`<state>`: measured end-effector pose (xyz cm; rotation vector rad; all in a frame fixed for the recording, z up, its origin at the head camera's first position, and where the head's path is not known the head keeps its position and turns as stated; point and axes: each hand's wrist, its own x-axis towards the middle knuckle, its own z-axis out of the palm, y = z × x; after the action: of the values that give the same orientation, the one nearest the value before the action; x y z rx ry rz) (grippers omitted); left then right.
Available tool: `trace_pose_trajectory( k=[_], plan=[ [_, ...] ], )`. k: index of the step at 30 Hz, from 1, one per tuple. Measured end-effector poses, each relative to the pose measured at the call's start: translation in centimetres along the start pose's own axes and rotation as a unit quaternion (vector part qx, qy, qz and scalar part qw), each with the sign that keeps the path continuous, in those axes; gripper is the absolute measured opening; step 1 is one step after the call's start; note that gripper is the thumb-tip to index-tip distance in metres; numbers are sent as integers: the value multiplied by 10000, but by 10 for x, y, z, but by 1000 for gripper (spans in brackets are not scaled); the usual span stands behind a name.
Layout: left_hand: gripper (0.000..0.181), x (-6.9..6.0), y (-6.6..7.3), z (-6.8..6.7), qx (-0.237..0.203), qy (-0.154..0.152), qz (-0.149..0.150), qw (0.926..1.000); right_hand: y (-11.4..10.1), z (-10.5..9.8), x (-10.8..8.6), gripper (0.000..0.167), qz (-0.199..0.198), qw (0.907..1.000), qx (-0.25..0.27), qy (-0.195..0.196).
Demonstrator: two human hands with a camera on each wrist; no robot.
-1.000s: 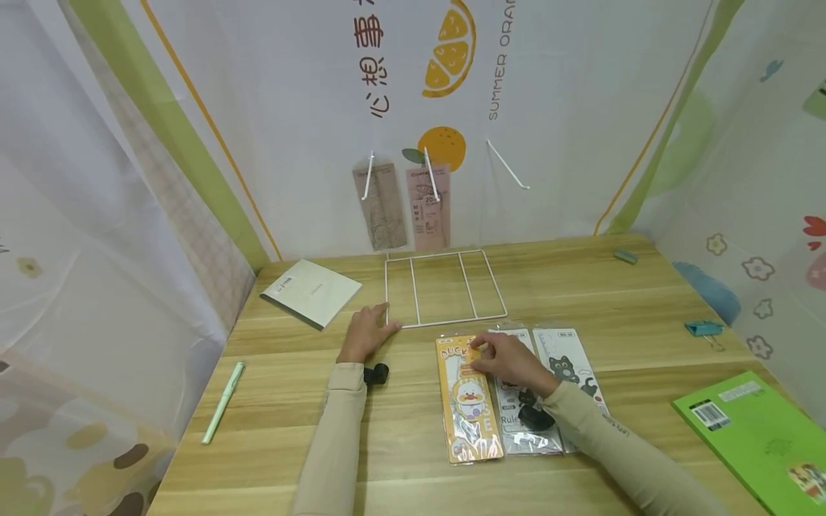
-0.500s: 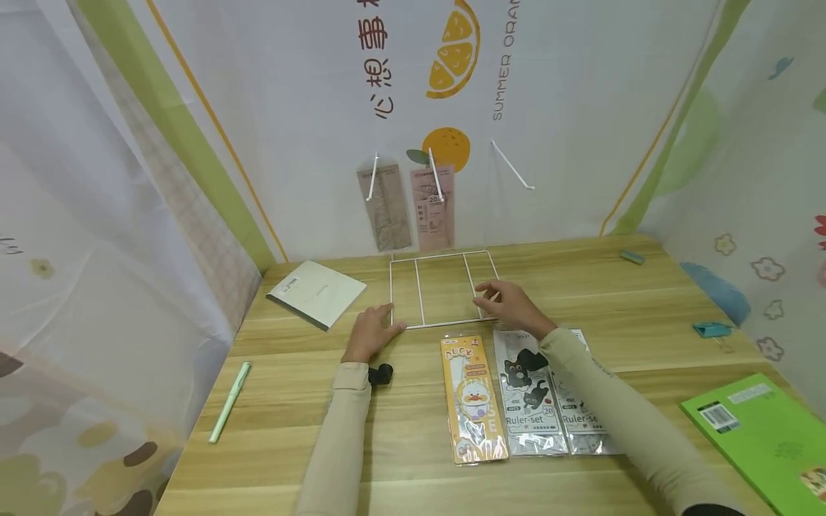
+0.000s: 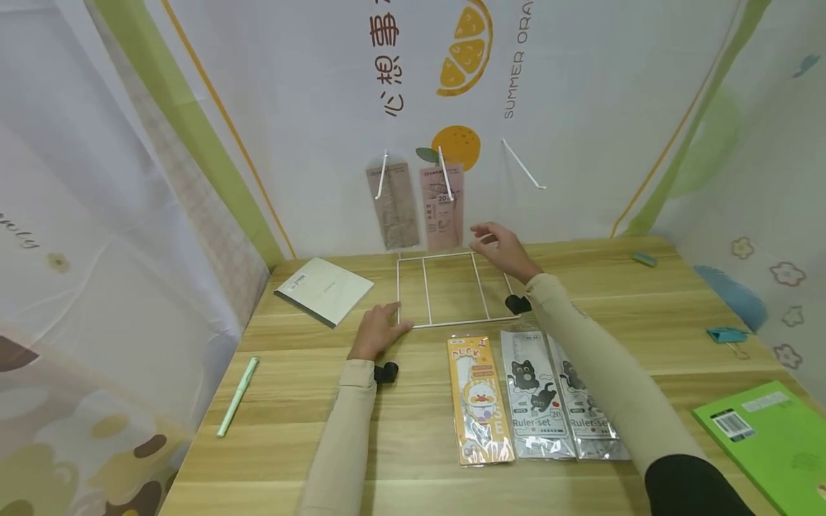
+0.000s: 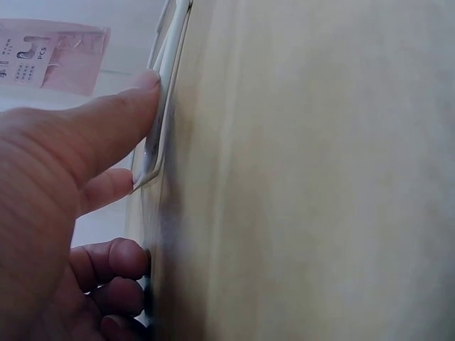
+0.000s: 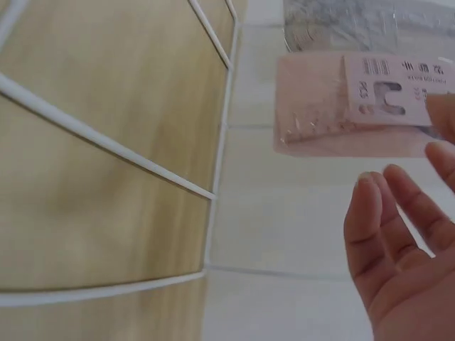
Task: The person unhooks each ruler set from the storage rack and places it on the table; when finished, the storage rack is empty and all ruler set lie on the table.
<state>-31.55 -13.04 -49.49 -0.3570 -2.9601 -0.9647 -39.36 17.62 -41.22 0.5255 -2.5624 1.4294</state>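
My left hand (image 3: 377,331) holds the front left corner of a white wire rack (image 3: 452,323). In the left wrist view its thumb lies on the wire and the index finger meets the corner. My right hand (image 3: 503,249) is in the air over the rack's back right part, fingers loosely bent with nothing between them. Just left of it a pink ruler packet (image 3: 442,215) hangs from the middle hook (image 3: 445,174). A grey packet (image 3: 393,211) hangs from the left hook (image 3: 382,175). The right hook (image 3: 524,165) carries nothing.
On the table lie a yellow duck packet (image 3: 480,401) and two cat ruler-set packets (image 3: 538,412), the right one partly behind my sleeve. A notebook (image 3: 325,290) and pen (image 3: 237,396) lie left; a green book (image 3: 768,437), binder clip (image 3: 728,335) and small teal item (image 3: 644,259) lie right.
My right hand has left the duck packet and moved forward over the rack, up to near the hanging pink packet. My left hand has stayed at the rack's corner.
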Motion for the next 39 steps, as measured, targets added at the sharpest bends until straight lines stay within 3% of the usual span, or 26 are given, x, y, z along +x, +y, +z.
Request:
trace_pose_trajectory(
  k=[9,20,31,39],
  plan=[
    [61,0,5,3,47,-55,27,10000,-22,-12,31,48,-140,9996,184,131],
    [62,3,6,4,161,-102,-50,9998,-44,-22,54,55,-110,9983,579,50],
    [63,2,1,4,70,-125,-179,9997,-51,-17,61,56,-25,9968,783,-143],
    [64,1,0,2,105,-102,-222,9996,-53,-9,62,59,-85,9983,553,-173]
  ],
)
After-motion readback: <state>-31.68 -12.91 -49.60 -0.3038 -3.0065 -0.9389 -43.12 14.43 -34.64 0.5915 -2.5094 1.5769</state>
